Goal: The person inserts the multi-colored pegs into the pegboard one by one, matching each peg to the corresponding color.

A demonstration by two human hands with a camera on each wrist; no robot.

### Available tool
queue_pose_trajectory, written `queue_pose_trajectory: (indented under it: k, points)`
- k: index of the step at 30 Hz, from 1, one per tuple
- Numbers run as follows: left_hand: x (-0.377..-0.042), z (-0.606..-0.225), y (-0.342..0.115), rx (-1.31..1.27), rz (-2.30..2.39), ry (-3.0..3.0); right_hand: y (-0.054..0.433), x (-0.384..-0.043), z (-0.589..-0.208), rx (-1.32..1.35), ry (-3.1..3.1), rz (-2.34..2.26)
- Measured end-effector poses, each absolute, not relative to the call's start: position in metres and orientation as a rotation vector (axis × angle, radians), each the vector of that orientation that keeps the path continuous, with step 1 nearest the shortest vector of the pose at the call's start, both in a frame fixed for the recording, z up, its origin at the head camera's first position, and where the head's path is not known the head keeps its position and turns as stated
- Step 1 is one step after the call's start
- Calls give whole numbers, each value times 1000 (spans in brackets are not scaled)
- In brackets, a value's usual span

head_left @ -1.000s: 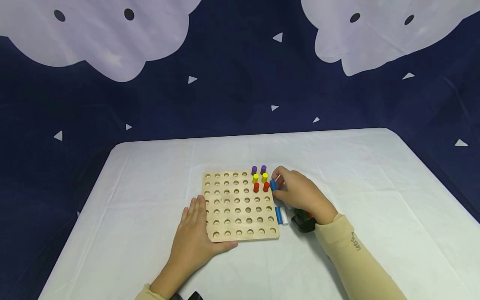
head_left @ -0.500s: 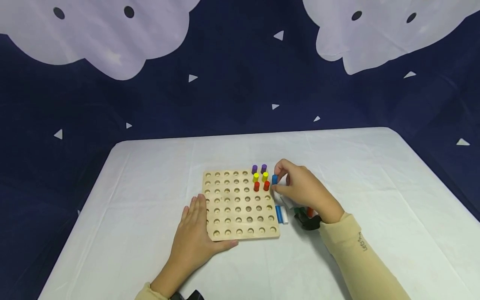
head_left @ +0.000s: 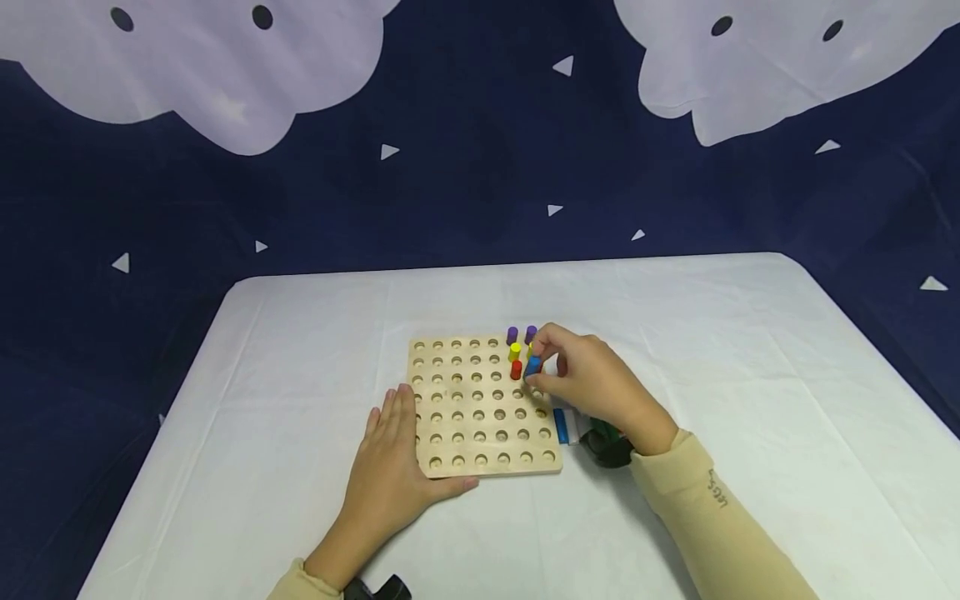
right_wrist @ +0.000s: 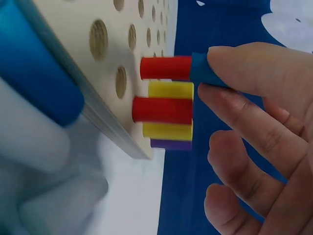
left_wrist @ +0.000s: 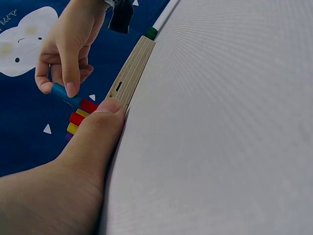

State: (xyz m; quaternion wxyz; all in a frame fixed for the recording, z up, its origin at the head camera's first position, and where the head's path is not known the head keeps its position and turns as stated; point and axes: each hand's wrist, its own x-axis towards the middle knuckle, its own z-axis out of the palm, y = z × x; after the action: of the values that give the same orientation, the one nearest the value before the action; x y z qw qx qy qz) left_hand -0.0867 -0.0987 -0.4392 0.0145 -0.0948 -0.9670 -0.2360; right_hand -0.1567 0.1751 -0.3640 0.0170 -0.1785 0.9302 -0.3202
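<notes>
In the head view, my left hand (head_left: 384,471) lies with straight fingers along the left edge of a wooden pegboard (head_left: 491,425); its thumb presses the near edge. My right hand (head_left: 600,385) pinches a blue peg (right_wrist: 204,68) between thumb and index finger, over the board's right side. Purple pegs (head_left: 512,336), yellow pegs (right_wrist: 168,131) and red pegs (right_wrist: 164,109) stand in two columns at the far right corner. In the right wrist view, the blue peg stands out beyond the end of a red peg. The right hand partly hides the right-hand column in the head view.
Beside the board's right edge lie a loose blue peg (head_left: 561,426) and a white peg (head_left: 573,426). Something green (head_left: 603,432) shows under the right wrist. A white cloth covers the table (head_left: 315,350), and a dark blue curtain (head_left: 465,200) hangs behind.
My right hand has lifted the blue peg from beside the board's right edge and carried it left over the board near the red pegs. The left hand stays on the board.
</notes>
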Motion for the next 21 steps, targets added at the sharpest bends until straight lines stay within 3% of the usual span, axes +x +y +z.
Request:
queue_pose_trajectory:
  k: [21]
  points:
    - [-88, -441, -99, -305, -714, -3003, 161, -155, -377, -693, 2900, -842]
